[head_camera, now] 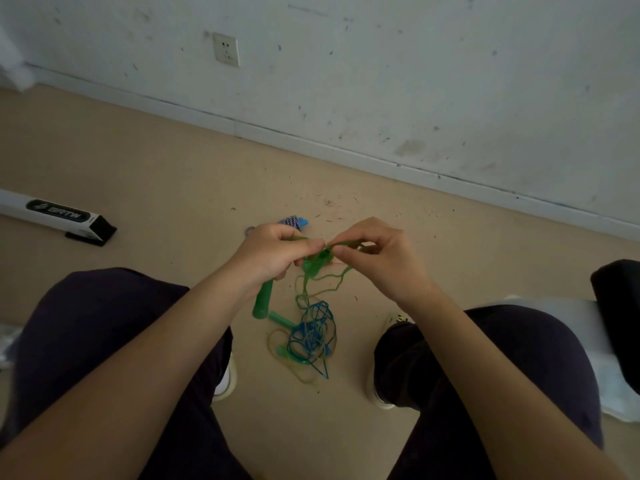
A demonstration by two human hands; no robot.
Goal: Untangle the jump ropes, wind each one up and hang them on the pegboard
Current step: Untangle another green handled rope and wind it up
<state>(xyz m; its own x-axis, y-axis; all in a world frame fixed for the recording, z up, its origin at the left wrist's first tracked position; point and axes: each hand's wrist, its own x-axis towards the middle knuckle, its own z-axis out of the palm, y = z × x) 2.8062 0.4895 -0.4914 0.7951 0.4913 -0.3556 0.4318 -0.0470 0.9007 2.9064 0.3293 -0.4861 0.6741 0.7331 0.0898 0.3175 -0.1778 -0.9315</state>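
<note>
While the person sits with dark-trousered knees spread over the tan floor (pixel 173 174), both hands meet just above it, close together at a knot of green jump rope (pixel 320 259). The left hand (pixel 273 252) has its fingers curled round the upper part of a green handle (pixel 264 301), which hangs down from the fist, tilted slightly, its lower end free; the thumb and forefinger of the same hand pinch the green cord at the knot. The right hand (pixel 375 252) pinches the cord from the other side, fingertips nearly touching those of the left.

From the knot, thin green strands drop in loose loops to a tangled pile (pixel 313 336) on the floor between the feet, where blue cord, green cord and a pale yellowish cord are wound together. A teal handle (pixel 282 320) lies at the pile's left edge, just beside the hanging green handle.

Behind the left hand, partly hidden, a blue-and-white twisted rope (pixel 292 221) lies on the floor. Well to the left, a white bar with a black end and a label (pixel 57 214) rests on the floor. A wall socket (pixel 226 49) sits on the scuffed white wall.
</note>
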